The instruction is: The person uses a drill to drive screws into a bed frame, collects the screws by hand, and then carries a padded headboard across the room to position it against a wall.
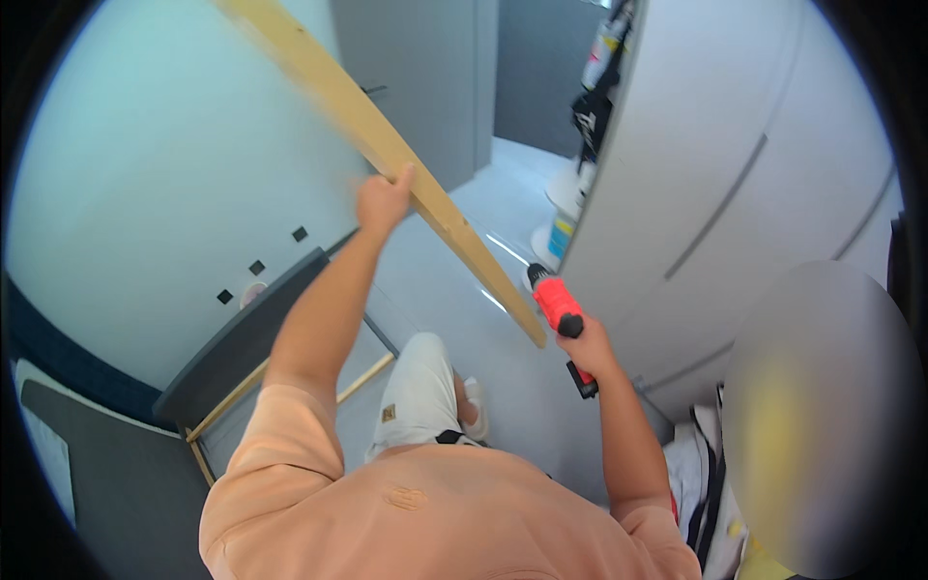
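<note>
Left hand point(384, 201) clamped on the plank point(447, 218), right hand point(592, 350) on the drill point(559, 303)

The plank slants above the floor point(532, 411); the person should keep its low end clear of the drill.

Ahead of me I see a grey door point(425, 58) with a lever handle point(376, 90). Three small dark squares point(256, 267) dot the pale wall point(174, 145) on my left; a pale wardrobe point(696, 126) stands on my right, a blue-and-yellow container point(560, 235) near its edge.
</note>
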`<move>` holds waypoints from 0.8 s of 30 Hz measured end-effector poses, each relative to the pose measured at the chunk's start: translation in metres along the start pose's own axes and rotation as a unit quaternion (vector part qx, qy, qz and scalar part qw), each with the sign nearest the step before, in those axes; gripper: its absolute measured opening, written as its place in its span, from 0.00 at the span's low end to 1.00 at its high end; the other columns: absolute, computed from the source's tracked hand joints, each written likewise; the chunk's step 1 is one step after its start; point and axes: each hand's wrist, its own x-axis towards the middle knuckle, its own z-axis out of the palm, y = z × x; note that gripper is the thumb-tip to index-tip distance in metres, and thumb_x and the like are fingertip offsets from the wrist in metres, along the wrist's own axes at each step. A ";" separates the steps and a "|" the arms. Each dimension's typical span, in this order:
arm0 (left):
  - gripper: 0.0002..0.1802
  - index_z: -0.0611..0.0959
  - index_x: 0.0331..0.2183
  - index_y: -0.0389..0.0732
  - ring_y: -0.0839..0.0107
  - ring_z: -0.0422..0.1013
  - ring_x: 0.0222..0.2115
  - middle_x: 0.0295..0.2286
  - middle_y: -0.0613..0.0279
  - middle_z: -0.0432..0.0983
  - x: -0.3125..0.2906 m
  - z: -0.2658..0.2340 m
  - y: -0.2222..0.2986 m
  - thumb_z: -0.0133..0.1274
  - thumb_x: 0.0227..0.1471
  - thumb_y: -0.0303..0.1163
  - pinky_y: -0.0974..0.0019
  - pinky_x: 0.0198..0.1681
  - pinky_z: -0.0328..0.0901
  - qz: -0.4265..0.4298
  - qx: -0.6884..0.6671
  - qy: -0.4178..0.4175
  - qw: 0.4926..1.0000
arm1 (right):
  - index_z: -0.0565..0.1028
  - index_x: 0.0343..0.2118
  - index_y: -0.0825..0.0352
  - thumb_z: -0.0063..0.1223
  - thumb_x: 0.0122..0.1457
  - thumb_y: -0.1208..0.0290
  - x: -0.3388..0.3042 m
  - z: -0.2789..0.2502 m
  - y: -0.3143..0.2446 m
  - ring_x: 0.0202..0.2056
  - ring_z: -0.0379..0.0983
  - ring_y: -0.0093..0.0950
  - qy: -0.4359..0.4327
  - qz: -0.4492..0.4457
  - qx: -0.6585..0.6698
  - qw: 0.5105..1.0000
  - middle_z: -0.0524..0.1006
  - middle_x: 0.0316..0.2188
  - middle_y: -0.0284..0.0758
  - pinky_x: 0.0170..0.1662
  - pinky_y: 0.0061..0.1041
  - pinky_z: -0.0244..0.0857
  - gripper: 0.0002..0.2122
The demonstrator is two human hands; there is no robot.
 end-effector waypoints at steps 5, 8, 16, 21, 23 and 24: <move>0.33 0.82 0.23 0.33 0.50 0.73 0.28 0.23 0.45 0.76 0.053 0.052 -0.015 0.47 0.46 0.58 0.55 0.32 0.66 -0.018 0.000 -0.011 1.000 | 0.72 0.43 0.64 0.57 0.43 0.74 0.102 0.008 -0.018 0.32 0.73 0.32 -0.002 -0.028 -0.006 1.000 0.77 0.31 0.39 0.38 0.27 0.65 0.20; 0.33 0.81 0.23 0.33 0.51 0.73 0.27 0.22 0.46 0.76 0.096 0.112 -0.048 0.47 0.46 0.59 0.55 0.31 0.66 -0.014 0.026 -0.024 0.999 | 0.72 0.43 0.64 0.57 0.41 0.74 0.177 0.024 -0.034 0.32 0.74 0.34 -0.024 -0.042 -0.042 0.998 0.77 0.30 0.40 0.38 0.28 0.65 0.21; 0.32 0.82 0.21 0.37 0.56 0.73 0.22 0.17 0.54 0.75 0.242 0.256 -0.079 0.45 0.46 0.60 0.57 0.25 0.66 0.017 0.076 -0.170 0.982 | 0.71 0.44 0.66 0.57 0.42 0.71 0.409 0.065 -0.062 0.35 0.75 0.38 -0.005 -0.044 -0.001 0.999 0.77 0.32 0.44 0.40 0.29 0.66 0.22; 0.31 0.82 0.22 0.37 0.57 0.73 0.22 0.17 0.55 0.76 0.326 0.284 -0.073 0.46 0.46 0.60 0.58 0.26 0.66 0.034 0.087 -0.203 0.975 | 0.72 0.43 0.67 0.57 0.42 0.72 0.499 0.067 -0.085 0.34 0.75 0.36 0.002 -0.006 -0.004 1.000 0.77 0.31 0.42 0.39 0.29 0.66 0.21; 0.31 0.82 0.23 0.38 0.57 0.73 0.22 0.17 0.55 0.76 0.354 0.295 -0.071 0.46 0.46 0.60 0.58 0.26 0.67 0.047 0.096 -0.216 0.971 | 0.72 0.42 0.67 0.57 0.41 0.72 0.529 0.063 -0.092 0.34 0.75 0.36 0.018 -0.014 0.005 1.000 0.77 0.31 0.42 0.39 0.29 0.66 0.21; 0.32 0.82 0.23 0.38 0.57 0.74 0.23 0.18 0.55 0.76 0.367 0.301 -0.069 0.46 0.46 0.60 0.58 0.26 0.67 0.051 0.109 -0.224 0.967 | 0.72 0.42 0.67 0.57 0.41 0.72 0.545 0.060 -0.095 0.33 0.75 0.36 0.018 -0.012 0.006 1.000 0.77 0.31 0.42 0.38 0.29 0.66 0.20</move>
